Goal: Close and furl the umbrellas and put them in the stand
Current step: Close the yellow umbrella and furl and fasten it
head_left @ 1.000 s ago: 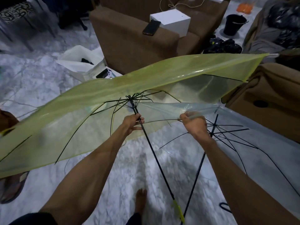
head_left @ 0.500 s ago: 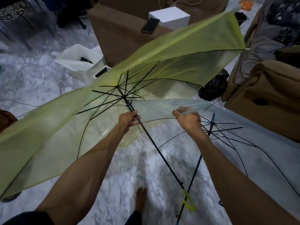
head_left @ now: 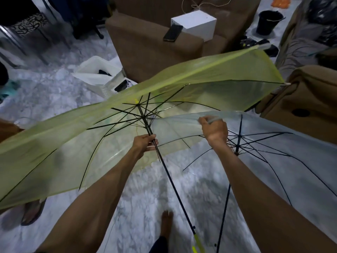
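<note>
An open yellow-green umbrella (head_left: pixel 54 143) spreads across the left and middle, its black shaft running down to a yellow handle near the bottom edge. My left hand (head_left: pixel 144 144) grips that shaft just below the runner and ribs. An open clear umbrella (head_left: pixel 300 161) lies to the right with its black shaft pointing down. My right hand (head_left: pixel 214 129) pinches the rim of the clear canopy at its upper edge. A black bucket (head_left: pixel 269 22) stands on the floor at the far right back.
A brown sofa (head_left: pixel 145 44) with a white box (head_left: pixel 197 24) and a phone (head_left: pixel 173 32) stands ahead. Another brown seat (head_left: pixel 310 99) is at the right, touching the yellow canopy's tip. A white bag (head_left: pixel 96 72) lies on the marble floor. My bare foot (head_left: pixel 166 223) is below.
The yellow-green umbrella has tilted back and forth, its far edge rising, then dropping toward the right seat. Both hands have kept their holds.
</note>
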### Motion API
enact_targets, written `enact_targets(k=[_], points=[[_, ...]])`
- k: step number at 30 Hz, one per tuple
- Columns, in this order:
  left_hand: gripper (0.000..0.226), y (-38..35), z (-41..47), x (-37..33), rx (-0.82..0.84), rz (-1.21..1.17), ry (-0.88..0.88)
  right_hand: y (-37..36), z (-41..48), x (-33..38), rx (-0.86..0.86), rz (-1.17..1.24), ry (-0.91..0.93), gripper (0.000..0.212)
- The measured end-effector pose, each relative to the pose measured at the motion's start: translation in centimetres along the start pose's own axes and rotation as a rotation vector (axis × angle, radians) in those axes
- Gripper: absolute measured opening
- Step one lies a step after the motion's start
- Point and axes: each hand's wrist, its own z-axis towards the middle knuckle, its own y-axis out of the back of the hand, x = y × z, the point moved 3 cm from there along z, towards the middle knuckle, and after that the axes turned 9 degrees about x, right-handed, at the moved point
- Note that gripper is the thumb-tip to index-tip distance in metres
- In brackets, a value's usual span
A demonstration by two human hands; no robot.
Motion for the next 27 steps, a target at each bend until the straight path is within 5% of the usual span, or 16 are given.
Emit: enact_targets(k=[5,9,12,15,22,27], points=[[0.017,0.0,-0.7,0.3,0.049,-0.029,0.018,-0.1,-0.7,-0.1,-0.078,0.014,-0.020,0.024],[0.011,0.0,-1.1,-0.3,0.056,-0.022,0.022,-0.6,-0.2,0.4,-0.005,0.245,-0.004,0.019],[0.011,-0.3,-1.2,-1.2,0.053,-0.003,0.013,-0.8,0.2,0.7,0.159,0.601,-0.068,0.041],[0.012,-1.1,-1.0,-2.3,0.064,0.002,0.004,-0.2,0.4,1.1,0.153,0.694,-0.078,0.054],[0.010,-4.7,-0.7,-5.2,0.119,-0.004,-0.016,3.1,0.8,0.2,-0.079,0.161,-0.110,0.040],[0.014,-8.1,-0.2,-6.6,0.166,-0.018,-0.038,6.3,2.1,-0.6,-0.131,-0.242,0.034,0.037]])
